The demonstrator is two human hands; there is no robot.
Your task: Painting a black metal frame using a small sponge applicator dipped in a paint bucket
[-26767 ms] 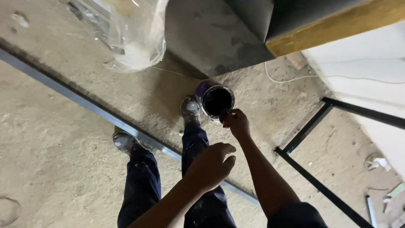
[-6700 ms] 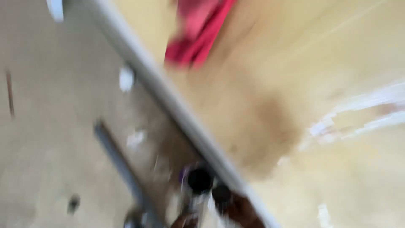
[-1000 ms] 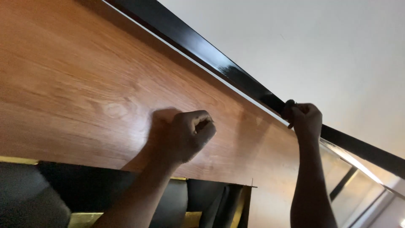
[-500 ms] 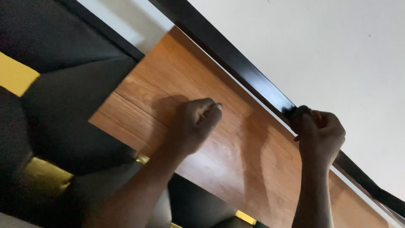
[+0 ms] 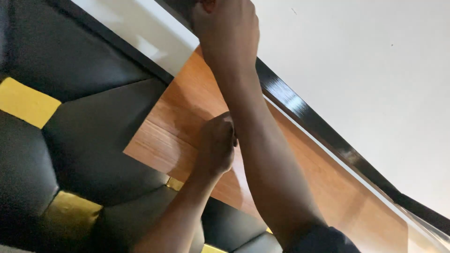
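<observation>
Right hand [image 5: 227, 35] has slid along the black trim [image 5: 300, 110] past the left hand [image 5: 216, 145].

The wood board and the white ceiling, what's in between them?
In the head view, a glossy black trim strip runs between the wood-grain panel and the white ceiling. The right hand grips its upper end.

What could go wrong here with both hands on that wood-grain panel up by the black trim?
The left hand alone presses the wood-grain panel; its lower corner looks unsupported over the black padded wall and may peel or sag. The right hand works at the black trim, and its forearm hides the seam, so misalignment could go unseen.
</observation>
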